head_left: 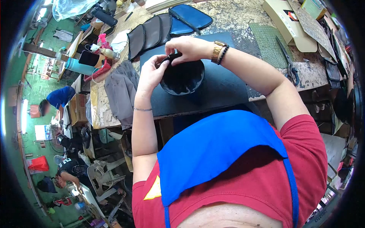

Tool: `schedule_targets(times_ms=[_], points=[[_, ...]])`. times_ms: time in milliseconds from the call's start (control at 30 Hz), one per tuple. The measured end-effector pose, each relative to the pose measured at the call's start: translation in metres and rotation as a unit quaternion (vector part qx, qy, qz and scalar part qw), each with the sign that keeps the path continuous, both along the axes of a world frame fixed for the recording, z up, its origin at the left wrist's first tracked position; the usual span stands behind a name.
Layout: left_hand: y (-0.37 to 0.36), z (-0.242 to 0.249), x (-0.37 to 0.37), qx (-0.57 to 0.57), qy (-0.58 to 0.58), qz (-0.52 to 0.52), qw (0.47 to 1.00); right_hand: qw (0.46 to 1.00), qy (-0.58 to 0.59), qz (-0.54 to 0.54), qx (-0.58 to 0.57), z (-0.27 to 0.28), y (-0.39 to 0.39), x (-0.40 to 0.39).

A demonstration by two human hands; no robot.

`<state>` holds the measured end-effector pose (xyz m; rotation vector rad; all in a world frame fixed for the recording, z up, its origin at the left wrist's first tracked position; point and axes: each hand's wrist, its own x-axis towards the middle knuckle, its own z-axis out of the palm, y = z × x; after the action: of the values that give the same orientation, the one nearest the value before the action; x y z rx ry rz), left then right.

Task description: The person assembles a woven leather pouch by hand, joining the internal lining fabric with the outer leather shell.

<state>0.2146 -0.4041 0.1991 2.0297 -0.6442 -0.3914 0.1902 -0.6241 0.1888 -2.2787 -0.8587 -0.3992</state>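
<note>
A round black bowl-like piece [183, 79] stands on the dark mat [224, 85] at the table's front edge. Above its far rim, my left hand [153, 71] pinches a small black piece [173, 57] between thumb and fingers. From the other side my right hand [190, 49], with a gold watch and a dark bead bracelet at the wrist, grips the same black piece, fingers curled. Whether that piece is joined to the bowl's rim cannot be made out. Beyond my hands lie dark brown padded pieces [152, 32] and a blue padded piece [192, 18].
Grey cloth [121, 91] lies left of the mat. Large scissors [287, 59] rest on a green mat [266, 41] at the right, near an open cardboard box [283, 24]. A turquoise bottle [79, 67] is at the left. Two people [61, 98] are farther left.
</note>
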Motion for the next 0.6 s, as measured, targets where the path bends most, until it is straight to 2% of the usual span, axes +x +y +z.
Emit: schedule_targets(times_ms=[33, 133, 233, 267, 333, 367, 400, 433, 533, 600], points=[[0.001, -0.002, 0.0, -0.024, -0.029, 0.003, 0.999, 1.0, 0.024, -0.003, 0.004, 0.002, -0.002, -0.003], [0.0, 0.008, -0.005, 0.088, -0.107, 0.014, 0.99, 0.998, 0.063, -0.027, 0.007, -0.005, -0.004, -0.002], [0.0, 0.021, -0.009, 0.132, -0.007, -0.038, 0.99, 0.999, 0.042, -0.029, 0.009, -0.001, -0.003, -0.004], [0.005, 0.013, -0.003, 0.009, 0.002, -0.058, 0.998, 0.999, 0.036, -0.014, 0.026, 0.003, -0.003, -0.009], [0.017, 0.001, 0.007, -0.236, 0.014, -0.094, 0.967, 0.996, 0.002, 0.017, 0.09, 0.015, 0.001, -0.017], [0.023, 0.005, 0.004, -0.217, -0.025, -0.131, 0.967, 0.989, -0.025, 0.033, 0.139, 0.02, 0.003, -0.019], [0.022, 0.014, -0.004, -0.239, -0.005, -0.139, 0.961, 0.98, -0.05, 0.05, 0.187, 0.025, 0.005, -0.019], [0.024, 0.019, -0.008, -0.197, -0.049, -0.118, 0.972, 0.976, -0.129, 0.051, 0.167, 0.033, 0.006, -0.017], [0.024, 0.035, -0.016, -0.097, -0.199, -0.05, 0.974, 0.97, -0.223, 0.018, 0.093, 0.055, 0.005, -0.019], [0.017, 0.047, -0.021, -0.079, -0.284, -0.003, 0.955, 0.971, -0.177, 0.014, 0.162, 0.064, 0.003, -0.018]])
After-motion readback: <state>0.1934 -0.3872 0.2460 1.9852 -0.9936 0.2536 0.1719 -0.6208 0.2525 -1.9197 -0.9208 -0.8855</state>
